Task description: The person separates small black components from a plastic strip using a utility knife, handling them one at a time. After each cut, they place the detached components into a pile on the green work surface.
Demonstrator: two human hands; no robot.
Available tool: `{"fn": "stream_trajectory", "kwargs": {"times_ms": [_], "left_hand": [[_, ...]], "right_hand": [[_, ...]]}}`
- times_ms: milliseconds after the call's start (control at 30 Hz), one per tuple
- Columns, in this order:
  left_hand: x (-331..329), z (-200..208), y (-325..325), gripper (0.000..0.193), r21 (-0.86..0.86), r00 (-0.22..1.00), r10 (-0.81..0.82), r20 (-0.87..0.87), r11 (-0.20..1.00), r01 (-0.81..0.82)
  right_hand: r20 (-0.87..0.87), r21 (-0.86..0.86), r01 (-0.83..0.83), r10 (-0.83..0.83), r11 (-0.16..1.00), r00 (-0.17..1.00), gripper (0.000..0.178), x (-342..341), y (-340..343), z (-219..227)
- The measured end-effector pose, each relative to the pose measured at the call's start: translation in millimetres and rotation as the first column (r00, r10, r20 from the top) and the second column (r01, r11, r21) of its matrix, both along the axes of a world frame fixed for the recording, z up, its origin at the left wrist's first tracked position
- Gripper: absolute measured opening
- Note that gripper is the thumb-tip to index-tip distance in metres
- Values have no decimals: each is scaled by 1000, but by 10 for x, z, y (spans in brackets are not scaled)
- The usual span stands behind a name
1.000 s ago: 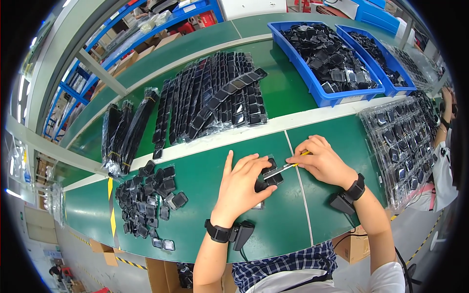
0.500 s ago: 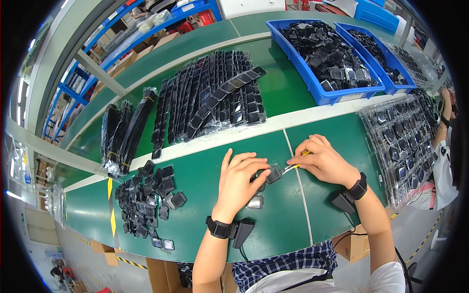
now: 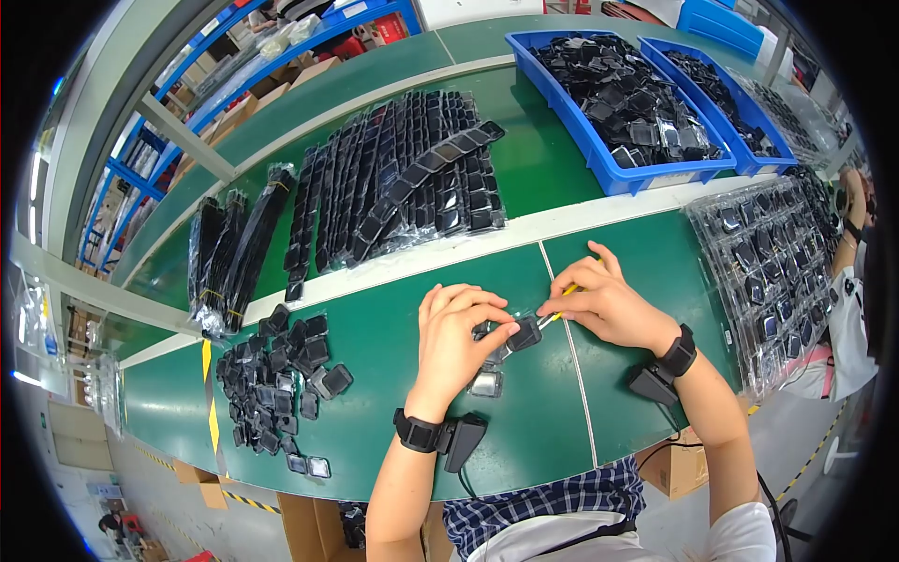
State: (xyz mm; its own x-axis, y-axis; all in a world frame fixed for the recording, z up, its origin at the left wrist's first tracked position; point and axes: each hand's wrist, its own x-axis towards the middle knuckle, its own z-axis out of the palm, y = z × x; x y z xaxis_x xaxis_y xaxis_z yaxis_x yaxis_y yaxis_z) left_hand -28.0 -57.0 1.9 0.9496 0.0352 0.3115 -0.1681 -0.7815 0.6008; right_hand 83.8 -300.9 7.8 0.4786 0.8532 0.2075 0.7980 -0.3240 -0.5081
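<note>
My left hand (image 3: pixel 459 339) is closed, pinching a small black square piece (image 3: pixel 528 330) between thumb and fingers just above the green table. More small dark pieces lie partly hidden under its fingers. In my right hand (image 3: pixel 613 304) is a slim yellow-handled tool (image 3: pixel 557 316) with a thin metal tip; its exact kind is unclear. That tip meets the right edge of the black piece. A silvery square piece (image 3: pixel 486 384) lies on the table below my left hand. To the left is a loose pile of black square pieces (image 3: pixel 281 375).
Blue bins (image 3: pixel 613 178) heaped with black pieces stand at the back right. Bagged strips of black squares (image 3: pixel 403 187) and banded black bundles (image 3: pixel 253 248) lie farther back. A clear tray (image 3: pixel 763 272) of pieces is at right, near another person's arm (image 3: pixel 852 211).
The yellow tool has tilted steeper, its tip staying at the black piece's edge. My right hand has turned, with one finger lifted. The left hand keeps its pinch, almost unmoved.
</note>
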Motion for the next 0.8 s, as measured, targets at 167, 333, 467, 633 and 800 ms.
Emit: {"fn": "stream_trajectory", "kwargs": {"times_ms": [167, 333, 467, 633, 800], "left_hand": [[4, 35, 9, 14, 28, 999, -36, -3, 999, 36], [-47, 90, 50, 13, 16, 998, -32, -49, 999, 33], [-112, 163, 160, 35, -4, 981, -110, -160, 994, 111], [-276, 335, 15, 65, 148, 952, -239, -191, 952, 269], [-270, 129, 37, 45, 187, 950, -286, -130, 933, 306]], "right_hand": [[15, -12, -50, 50, 999, 999, 30, 79, -14, 16], [-87, -89, -61, 53, 994, 995, 29, 212, -258, 170], [-126, -106, 27, -40, 994, 991, 26, 297, -425, 189], [-163, -87, 106, -119, 991, 979, 26, 385, -512, 179], [-168, -87, 119, -132, 989, 977, 25, 405, -500, 152]]}}
